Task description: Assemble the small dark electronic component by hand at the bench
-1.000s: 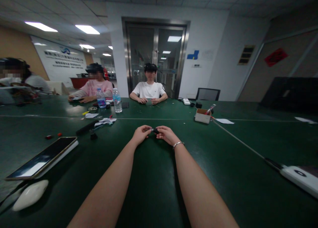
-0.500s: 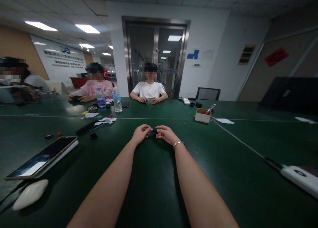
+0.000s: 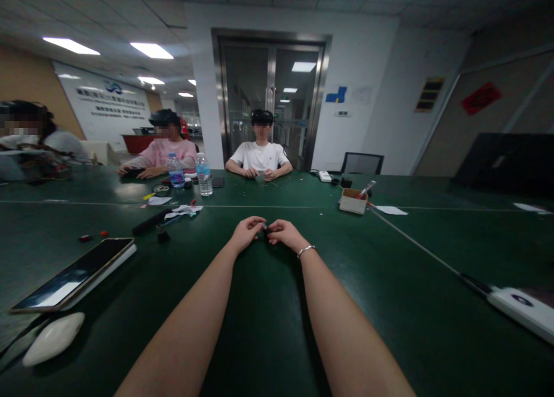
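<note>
Between my two hands, above the green table (image 3: 268, 304), is a small dark piece (image 3: 265, 228) with a lighter, silvery end; its exact kind is too small to make out. My left hand (image 3: 246, 234) pinches the silvery end with thumb and fingertips. From the other side, my right hand (image 3: 285, 235) closes its fingertips on the dark part, hiding some of it. A silver bangle (image 3: 306, 250) circles my right wrist.
To the left lie a phone on a white box (image 3: 78, 276), a white computer mouse (image 3: 54, 339) and a black cylinder (image 3: 150, 221). Ahead are water bottles (image 3: 204, 175) and a small box (image 3: 354, 202). A cable leads to a white power strip (image 3: 521, 310). Several people sit opposite.
The dark piece has tilted from nearly level to steeper between my fingertips. My right hand has shifted slightly left, closer to my left hand, which stays almost in place.
</note>
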Available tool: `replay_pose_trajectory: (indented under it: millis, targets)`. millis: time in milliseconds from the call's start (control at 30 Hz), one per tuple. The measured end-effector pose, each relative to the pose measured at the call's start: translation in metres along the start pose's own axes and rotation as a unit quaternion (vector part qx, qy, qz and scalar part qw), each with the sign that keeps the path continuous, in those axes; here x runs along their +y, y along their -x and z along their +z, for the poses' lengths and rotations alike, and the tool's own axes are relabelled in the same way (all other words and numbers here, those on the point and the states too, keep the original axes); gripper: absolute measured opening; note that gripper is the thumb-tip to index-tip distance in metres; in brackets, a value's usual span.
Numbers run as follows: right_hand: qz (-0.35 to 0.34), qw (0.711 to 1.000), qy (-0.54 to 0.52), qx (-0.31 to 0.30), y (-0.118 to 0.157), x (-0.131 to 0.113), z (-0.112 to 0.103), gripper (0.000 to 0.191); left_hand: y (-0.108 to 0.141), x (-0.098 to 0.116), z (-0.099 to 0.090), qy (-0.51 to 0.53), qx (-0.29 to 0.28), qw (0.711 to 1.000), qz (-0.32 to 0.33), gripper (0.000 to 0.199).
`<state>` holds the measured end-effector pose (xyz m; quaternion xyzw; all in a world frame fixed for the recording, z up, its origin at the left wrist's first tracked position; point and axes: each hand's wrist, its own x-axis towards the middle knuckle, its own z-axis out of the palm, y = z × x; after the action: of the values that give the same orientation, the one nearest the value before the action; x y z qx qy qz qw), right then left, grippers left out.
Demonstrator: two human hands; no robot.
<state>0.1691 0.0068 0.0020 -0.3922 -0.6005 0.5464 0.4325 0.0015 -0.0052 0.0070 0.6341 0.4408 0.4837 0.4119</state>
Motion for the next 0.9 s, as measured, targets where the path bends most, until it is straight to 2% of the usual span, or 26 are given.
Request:
replay_pose_trajectory:
  millis: [300, 900]
  targets:
    - [-0.019, 0.998, 0.064, 0.009, -0.001, -0.001, 0.003, 0.027, 0.003, 0.005, 0.002, -0.009, 0.005, 1.0, 0.0, 0.034]
    - [-0.028, 0.991, 0.126, 0.018, -0.002, 0.001, 0.006, 0.022, -0.006, -0.007, 0.0, -0.027, 0.027, 0.999, -0.007, 0.033]
